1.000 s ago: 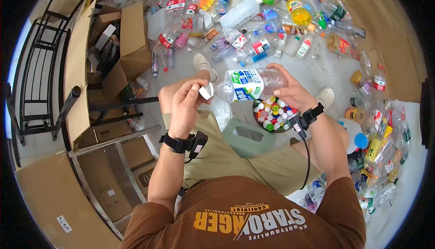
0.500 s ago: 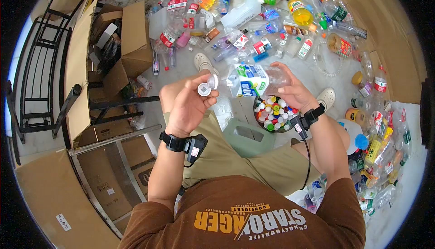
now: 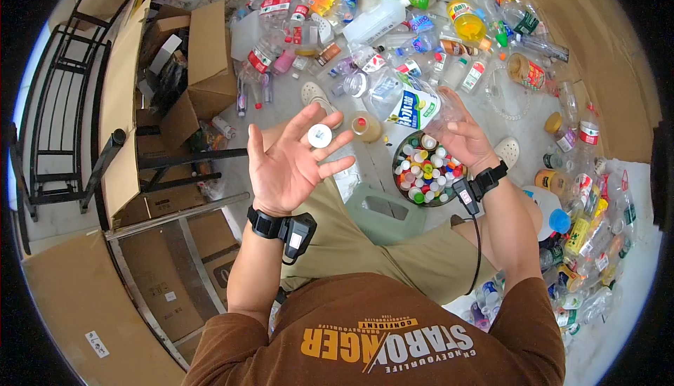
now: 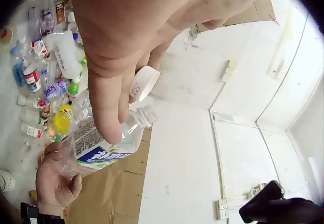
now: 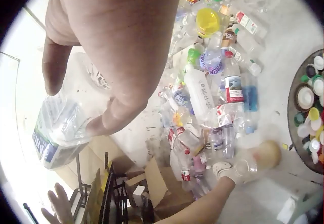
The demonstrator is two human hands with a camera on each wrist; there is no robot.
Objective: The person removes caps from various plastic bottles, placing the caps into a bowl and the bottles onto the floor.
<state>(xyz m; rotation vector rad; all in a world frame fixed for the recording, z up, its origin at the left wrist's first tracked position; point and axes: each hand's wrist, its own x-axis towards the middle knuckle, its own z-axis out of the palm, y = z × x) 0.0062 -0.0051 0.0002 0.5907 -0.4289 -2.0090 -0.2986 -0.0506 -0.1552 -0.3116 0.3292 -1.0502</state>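
Observation:
My left hand (image 3: 295, 158) is raised with its palm showing and its fingers spread nearly straight. A white bottle cap (image 3: 320, 136) overlaps those fingers; in the left wrist view the cap (image 4: 144, 84) shows right beside them, its hollow side turned away. My right hand (image 3: 463, 133) grips a clear plastic bottle (image 3: 382, 94) around its lower end. That bottle has a white, blue and green label (image 3: 415, 107), and its bare neck (image 3: 356, 84) points up and left. Below the bottle stands a round bowl (image 3: 397, 184) filled with colourful caps.
Many empty bottles (image 3: 404, 31) lie heaped ahead on the floor, and another pile (image 3: 583, 238) lies at the right. A tan-topped jar (image 3: 366, 127) stands near the bowl. Between the legs is a pale green container (image 3: 382, 217). Open cardboard boxes (image 3: 209, 70) and a black metal rack (image 3: 63, 119) fill the left.
The white cap has come off the bottle neck with my left hand, whose fingers have spread from a pinch. The bottle has tilted, its neck rising away from me, uncovering the jar behind it.

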